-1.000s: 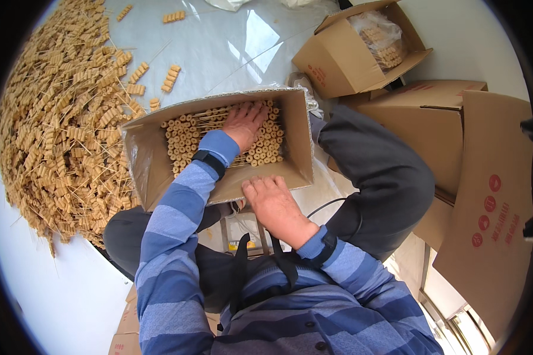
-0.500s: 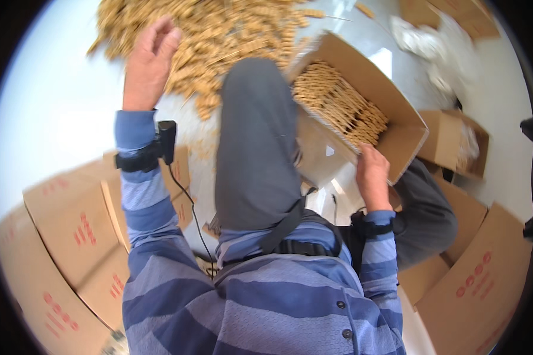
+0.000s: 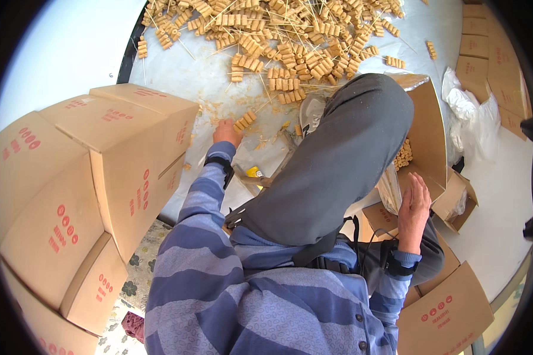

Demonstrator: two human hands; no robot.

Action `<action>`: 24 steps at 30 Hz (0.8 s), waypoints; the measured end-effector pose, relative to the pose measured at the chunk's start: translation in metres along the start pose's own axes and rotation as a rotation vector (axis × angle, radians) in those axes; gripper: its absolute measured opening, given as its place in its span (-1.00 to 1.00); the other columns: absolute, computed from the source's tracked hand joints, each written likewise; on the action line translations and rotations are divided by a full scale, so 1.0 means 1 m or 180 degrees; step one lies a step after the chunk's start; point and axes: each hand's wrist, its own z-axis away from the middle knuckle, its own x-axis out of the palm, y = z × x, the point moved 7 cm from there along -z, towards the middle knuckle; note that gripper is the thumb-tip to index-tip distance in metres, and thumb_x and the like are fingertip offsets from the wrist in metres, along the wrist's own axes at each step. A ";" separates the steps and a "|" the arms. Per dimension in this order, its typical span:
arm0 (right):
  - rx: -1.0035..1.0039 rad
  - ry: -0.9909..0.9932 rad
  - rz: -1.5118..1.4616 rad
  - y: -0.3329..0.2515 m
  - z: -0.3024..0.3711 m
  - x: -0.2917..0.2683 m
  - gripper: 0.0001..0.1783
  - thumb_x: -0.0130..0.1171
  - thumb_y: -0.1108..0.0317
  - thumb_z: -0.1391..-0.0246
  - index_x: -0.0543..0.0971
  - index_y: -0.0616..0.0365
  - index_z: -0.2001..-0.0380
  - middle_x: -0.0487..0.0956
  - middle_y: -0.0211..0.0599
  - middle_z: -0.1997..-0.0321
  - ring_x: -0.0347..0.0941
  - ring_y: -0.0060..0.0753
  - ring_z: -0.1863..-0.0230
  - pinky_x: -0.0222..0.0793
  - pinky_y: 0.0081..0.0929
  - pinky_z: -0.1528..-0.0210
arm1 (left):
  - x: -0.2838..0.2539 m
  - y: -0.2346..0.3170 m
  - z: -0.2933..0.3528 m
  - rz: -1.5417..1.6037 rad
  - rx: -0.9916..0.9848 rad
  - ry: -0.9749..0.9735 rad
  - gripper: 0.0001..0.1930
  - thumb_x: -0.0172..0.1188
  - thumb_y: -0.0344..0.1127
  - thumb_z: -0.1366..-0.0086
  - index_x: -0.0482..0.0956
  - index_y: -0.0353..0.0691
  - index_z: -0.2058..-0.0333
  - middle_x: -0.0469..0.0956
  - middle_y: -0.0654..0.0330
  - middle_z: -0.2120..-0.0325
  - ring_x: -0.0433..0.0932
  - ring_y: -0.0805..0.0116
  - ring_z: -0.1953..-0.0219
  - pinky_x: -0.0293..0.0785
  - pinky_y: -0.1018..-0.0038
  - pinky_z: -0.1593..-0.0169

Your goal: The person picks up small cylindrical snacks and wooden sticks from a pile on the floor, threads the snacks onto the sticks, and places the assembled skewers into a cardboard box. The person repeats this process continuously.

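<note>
My left hand [image 3: 227, 134] is low over the floor left of my knee. Its fingers are curled around the near end of a stray skewer [image 3: 245, 121] of golden-brown, ridged, spiral-looking food; its thin stick points away. Ahead lies a big heap of the same skewers [image 3: 302, 44]. My right hand [image 3: 414, 210] holds nothing, its fingers stretched out beside the near side of an open cardboard box [image 3: 427, 121]. Packed skewers [image 3: 403, 155] show inside that box, mostly hidden behind my raised knee.
Printed cardboard boxes [image 3: 133, 142] are stacked at my left, and another box [image 3: 444, 313] stands at the near right. White plastic bags [image 3: 474, 115] lie beyond the open box, with a small open carton [image 3: 456, 201] nearer. Crumbs and a yellow wrapper [image 3: 254, 172] lie on the floor sheet [image 3: 204, 77].
My left hand has come down from beside the heap to the stray skewer. My right hand has left the box's edge and opened. The view has turned left, and my knee now covers much of the box.
</note>
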 end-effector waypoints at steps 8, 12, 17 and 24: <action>-0.0189 -0.0331 -0.0031 -0.047 -0.044 -0.013 -0.68 0.01 0.45 -0.33 0.54 0.17 -0.10 0.51 -0.09 -0.23 0.40 -0.03 -0.28 0.26 -0.20 -0.33 | 0.000 0.042 -0.037 -0.0405 0.0510 -0.0052 -0.65 0.30 -0.29 -0.11 0.51 -0.11 0.10 0.53 0.09 0.10 0.52 0.04 -0.01 0.41 0.07 -0.07; -0.0293 0.0109 -0.0056 -0.064 -0.066 -0.038 -0.66 0.05 0.52 -0.28 0.55 0.17 -0.10 0.55 -0.12 -0.18 0.45 -0.06 -0.23 0.32 -0.20 -0.28 | -0.059 0.032 -0.020 -0.0702 0.0573 0.0224 -0.64 0.27 -0.33 -0.12 0.51 -0.11 0.06 0.53 0.10 0.12 0.52 0.06 -0.01 0.37 0.09 -0.09; -0.0755 0.1217 -0.0222 -0.112 -0.099 -0.112 -0.62 0.11 0.57 -0.23 0.56 0.16 -0.11 0.55 -0.13 -0.19 0.45 -0.08 -0.25 0.35 -0.23 -0.27 | -0.180 0.048 0.016 -0.0474 0.0625 0.0806 -0.54 0.29 -0.37 -0.11 0.50 -0.10 -0.04 0.51 0.09 0.07 0.49 0.06 -0.01 0.36 0.14 -0.08; -0.2360 0.1018 0.0667 -0.250 -0.125 -0.106 -0.46 0.34 0.40 -0.04 0.55 0.03 -0.15 0.50 -0.22 -0.26 0.39 -0.17 -0.29 0.17 -0.17 -0.38 | -0.319 0.175 0.074 0.0241 0.2615 0.2141 -0.47 0.30 -0.46 -0.07 0.47 -0.13 -0.07 0.47 0.12 0.01 0.47 0.06 -0.02 0.37 0.21 -0.08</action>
